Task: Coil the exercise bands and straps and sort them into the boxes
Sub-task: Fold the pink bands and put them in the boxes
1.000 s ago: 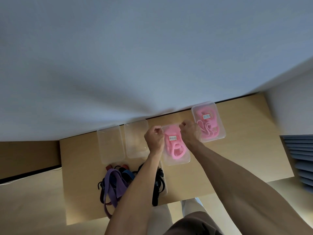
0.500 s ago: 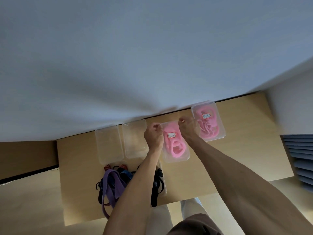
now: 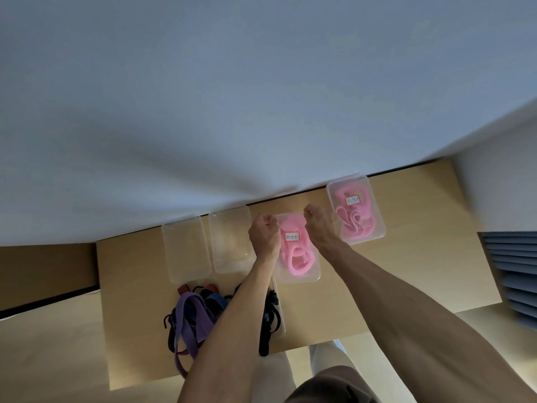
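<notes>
Near edge: purple strap and black bands lie heaped on the counter.
Hands: left hand and right hand — fingers curled; what they grip, cannot tell — over the middle box of pink bands.
Far: second pink-filled box; two clear boxes at left.

You see a wooden tabletop against a pale wall, with a stack of blue-grey slats at your right.
</notes>
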Demonstrator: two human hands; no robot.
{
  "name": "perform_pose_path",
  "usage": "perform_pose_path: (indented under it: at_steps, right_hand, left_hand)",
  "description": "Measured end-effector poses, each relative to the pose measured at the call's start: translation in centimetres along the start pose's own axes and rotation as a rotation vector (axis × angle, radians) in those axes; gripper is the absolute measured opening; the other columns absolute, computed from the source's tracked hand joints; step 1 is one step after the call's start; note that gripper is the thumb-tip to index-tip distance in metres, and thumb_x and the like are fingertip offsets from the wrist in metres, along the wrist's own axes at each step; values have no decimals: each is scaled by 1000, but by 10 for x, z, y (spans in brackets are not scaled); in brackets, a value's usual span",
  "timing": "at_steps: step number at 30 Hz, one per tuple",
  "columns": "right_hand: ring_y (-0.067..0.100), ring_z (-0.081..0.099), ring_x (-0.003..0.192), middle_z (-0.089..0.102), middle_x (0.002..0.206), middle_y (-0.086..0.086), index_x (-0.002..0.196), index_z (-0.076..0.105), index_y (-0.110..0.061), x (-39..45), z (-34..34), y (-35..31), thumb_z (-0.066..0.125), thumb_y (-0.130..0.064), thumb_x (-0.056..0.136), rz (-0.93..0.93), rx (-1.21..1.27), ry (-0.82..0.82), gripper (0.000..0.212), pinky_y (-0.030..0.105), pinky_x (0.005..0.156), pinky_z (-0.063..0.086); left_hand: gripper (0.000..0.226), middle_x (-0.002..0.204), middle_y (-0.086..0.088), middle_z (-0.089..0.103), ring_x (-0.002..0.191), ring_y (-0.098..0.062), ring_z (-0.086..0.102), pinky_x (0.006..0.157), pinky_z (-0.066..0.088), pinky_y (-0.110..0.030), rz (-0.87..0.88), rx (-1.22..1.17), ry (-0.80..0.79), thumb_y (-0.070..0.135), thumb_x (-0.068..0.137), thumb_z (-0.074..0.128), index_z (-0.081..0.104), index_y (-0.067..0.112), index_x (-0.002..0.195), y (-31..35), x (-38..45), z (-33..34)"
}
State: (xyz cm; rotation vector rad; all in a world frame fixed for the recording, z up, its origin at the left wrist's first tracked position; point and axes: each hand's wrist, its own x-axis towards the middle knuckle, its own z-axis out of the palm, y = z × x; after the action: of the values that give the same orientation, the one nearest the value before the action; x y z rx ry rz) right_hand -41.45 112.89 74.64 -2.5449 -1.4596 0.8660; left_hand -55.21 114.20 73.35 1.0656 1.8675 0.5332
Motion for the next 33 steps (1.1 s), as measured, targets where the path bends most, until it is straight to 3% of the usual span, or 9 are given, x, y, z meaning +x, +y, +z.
perform_pose_path:
  at_steps: [4,8,14,21,26,30,33]
  right_hand:
    - [24,53,75,66,99,6,92,67,-10,2,4,2,47,-9,96,-41,28,15,21,27,50,24]
    - [25,50,70,66,89,10,90,63,-8,-1,5,4,44,-11,98,-90,23,32,21,31,56,29]
    - [26,46,63,64,81,7,89,62,-11,-6,3,7,46,-13,99,-120,-25,85,19,29,46,17]
    - [27,46,56,54,69,5,73,49,-14,-5,0,0,50,2,86,-116,-60,108,21,27,46,20]
    - [29,55,70,67,90,9,91,67,-9,1,1,3,50,-4,92,-34,37,49,18,29,55,33]
    - [27,54,75,66,92,13,88,67,-4,-2,1,-1,50,-13,94,49,221,25,20,31,59,36]
    - [31,60,80,68,92,14,90,68,-1,-12,6,-3,52,-11,94,94,315,70,19,39,64,47]
  left_hand:
    - [17,86,-3,65,80,-21,61,71,45,-28,14,-20,20,14,100,54,64,3,93,-1,-2,2]
    - [17,81,-3,64,74,-20,59,67,42,-26,41,-38,68,12,100,53,63,2,91,-2,-6,4]
    - [15,84,-7,67,78,-27,63,71,50,-37,144,-13,119,14,100,55,61,2,93,0,-12,5]
    - [13,85,-6,68,79,-24,64,73,53,-36,152,-30,151,14,98,58,60,4,91,2,-16,7]
    - [10,84,-9,68,79,-25,64,74,54,-38,164,-38,162,8,95,62,63,1,90,-2,-18,12]
    - [4,82,-9,68,76,-25,63,71,53,-36,185,-54,185,1,92,64,64,-1,88,-9,-19,12]
    - [6,79,-7,67,72,-24,62,66,51,-34,219,-58,182,1,91,64,64,1,86,-15,-18,9]
